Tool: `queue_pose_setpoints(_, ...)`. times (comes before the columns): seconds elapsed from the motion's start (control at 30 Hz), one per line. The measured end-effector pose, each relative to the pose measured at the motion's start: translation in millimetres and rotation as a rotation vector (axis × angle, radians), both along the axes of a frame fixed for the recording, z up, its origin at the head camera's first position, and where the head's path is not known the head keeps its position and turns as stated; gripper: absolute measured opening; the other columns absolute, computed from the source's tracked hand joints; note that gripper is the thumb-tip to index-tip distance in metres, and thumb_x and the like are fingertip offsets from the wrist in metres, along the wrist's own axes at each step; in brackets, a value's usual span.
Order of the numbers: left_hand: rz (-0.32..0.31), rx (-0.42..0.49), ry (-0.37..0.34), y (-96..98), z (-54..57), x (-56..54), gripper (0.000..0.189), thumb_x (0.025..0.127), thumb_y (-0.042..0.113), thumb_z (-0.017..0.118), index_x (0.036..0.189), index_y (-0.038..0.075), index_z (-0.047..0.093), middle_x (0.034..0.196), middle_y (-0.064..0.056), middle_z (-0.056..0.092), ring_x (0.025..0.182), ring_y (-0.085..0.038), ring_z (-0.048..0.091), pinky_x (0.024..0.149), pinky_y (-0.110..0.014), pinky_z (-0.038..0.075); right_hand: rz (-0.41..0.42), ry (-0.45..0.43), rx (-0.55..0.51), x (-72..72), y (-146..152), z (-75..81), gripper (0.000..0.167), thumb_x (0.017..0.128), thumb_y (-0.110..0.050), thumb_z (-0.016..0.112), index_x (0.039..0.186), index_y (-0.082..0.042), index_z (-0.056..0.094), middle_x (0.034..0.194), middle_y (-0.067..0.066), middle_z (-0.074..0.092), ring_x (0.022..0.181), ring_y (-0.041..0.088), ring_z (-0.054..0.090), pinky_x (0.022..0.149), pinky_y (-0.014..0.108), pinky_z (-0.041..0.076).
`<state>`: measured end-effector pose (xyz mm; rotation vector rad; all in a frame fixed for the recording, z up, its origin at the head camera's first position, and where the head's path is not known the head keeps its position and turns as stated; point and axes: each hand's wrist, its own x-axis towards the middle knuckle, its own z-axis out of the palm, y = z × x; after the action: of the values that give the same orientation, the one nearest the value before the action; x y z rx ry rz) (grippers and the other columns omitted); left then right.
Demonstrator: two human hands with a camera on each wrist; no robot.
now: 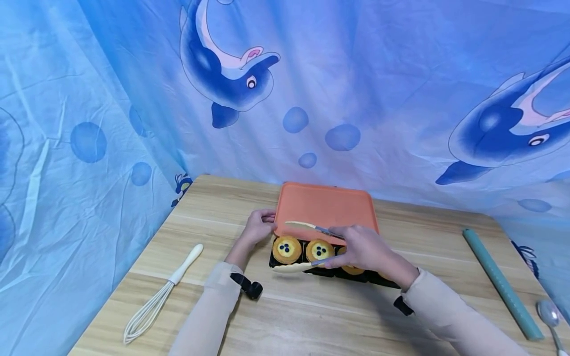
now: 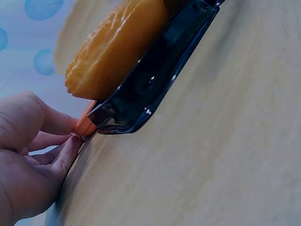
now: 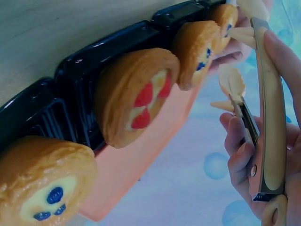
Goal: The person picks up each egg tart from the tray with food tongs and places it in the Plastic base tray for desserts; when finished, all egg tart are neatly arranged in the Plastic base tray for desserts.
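My left hand (image 1: 259,227) pinches the left edge of an orange tray (image 1: 327,205) between thumb and fingers, as the left wrist view shows. A pair of tongs (image 3: 273,113) is in my right hand (image 1: 367,249), its arms spread with nothing between the tips. The tips reach left over a black compartmented plastic tray (image 3: 113,44), which sits along the orange tray's near edge. It carries several egg tarts; one tart (image 1: 287,249) at the left end has blueberries on top. Another tart (image 3: 136,99) has red fruit pieces. My right hand partly covers the tarts toward the right in the head view.
A white-handled whisk (image 1: 165,291) lies at the left of the wooden table (image 1: 289,321). To the right are a teal rolling pin (image 1: 503,284) and a metal spoon (image 1: 548,314). A blue curtain (image 1: 378,89) with dolphins hangs behind the table.
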<state>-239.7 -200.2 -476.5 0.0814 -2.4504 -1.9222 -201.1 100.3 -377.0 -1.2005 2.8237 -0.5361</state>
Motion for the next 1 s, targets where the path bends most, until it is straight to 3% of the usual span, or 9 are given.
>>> queue_pose_setpoints(0.03,0.001,0.002,-0.002,0.5,0.0,-0.5,0.047,0.083,-0.009,0.062,0.130,-0.009,0.058,0.117,-0.023,0.063,0.109,-0.035,0.061,0.089,-0.036,0.055,-0.014,-0.007,-0.017,0.9,1,1.7,0.082,0.071,-0.056,0.083,0.133,-0.005,0.063,0.121,0.012,0.068,0.068,0.014,0.062,0.058,0.027,0.044)
queue_pose_setpoints(0.07,0.003,0.002,-0.010,0.9,0.2,-0.6,0.047,0.084,-0.010,0.062,0.130,-0.009,0.058,0.117,-0.023,0.063,0.109,-0.035,0.060,0.089,-0.036,0.055,-0.028,-0.014,-0.029,1.8,3,4.0,0.083,0.071,-0.056,0.083,0.134,-0.006,0.062,0.116,0.010,0.070,0.067,0.012,0.061,0.058,0.027,0.043)
queue_pose_setpoints(0.17,0.001,0.004,-0.009,0.9,-0.6,-1.3,0.046,0.084,-0.010,0.062,0.130,-0.009,0.058,0.118,-0.024,0.063,0.110,-0.035,0.060,0.091,-0.038,0.054,-0.063,-0.030,-0.073,2.9,11,11.2,0.084,0.073,-0.056,0.082,0.138,-0.007,0.059,0.088,-0.002,0.070,0.051,0.008,0.048,0.052,0.027,0.042)
queue_pose_setpoints(0.3,0.007,0.002,-0.010,1.8,-0.8,-2.1,0.047,0.083,-0.009,0.062,0.130,-0.009,0.058,0.116,-0.022,0.064,0.109,-0.034,0.061,0.093,-0.038,0.053,-0.174,-0.064,-0.133,1.1,35,16.9,0.087,0.073,-0.056,0.081,0.140,-0.008,0.057,0.061,-0.009,0.049,0.045,0.008,0.039,0.040,0.026,0.035)
queue_pose_setpoints(0.57,0.024,-0.010,-0.029,2.4,-1.3,-2.7,0.045,0.084,-0.009,0.064,0.129,-0.010,0.058,0.115,-0.021,0.064,0.108,-0.033,0.061,0.091,-0.036,0.054,-0.406,-0.058,-0.217,-6.7,108,6.0,0.086,0.077,-0.054,0.080,0.141,-0.003,0.054,0.058,0.000,0.047,0.046,0.013,0.040,0.039,0.028,0.034)
queue_pose_setpoints(0.83,0.016,0.010,-0.051,0.5,0.0,-2.0,0.046,0.085,-0.009,0.063,0.131,-0.008,0.057,0.117,-0.022,0.063,0.110,-0.033,0.060,0.091,-0.037,0.054,-0.666,0.013,-0.263,-5.5,177,-23.1,0.082,0.082,-0.048,0.078,0.133,0.011,0.055,0.077,0.013,0.063,0.057,0.019,0.046,0.046,0.031,0.036)
queue_pose_setpoints(1.0,0.011,0.008,-0.046,1.1,-0.3,-2.3,0.046,0.085,-0.009,0.063,0.131,-0.009,0.057,0.116,-0.022,0.063,0.109,-0.033,0.061,0.092,-0.037,0.054,-0.819,-0.052,-0.213,-4.1,210,-39.4,0.095,0.084,-0.058,0.071,0.139,0.015,0.045,0.064,0.008,0.052,0.053,0.020,0.041,0.044,0.032,0.033)
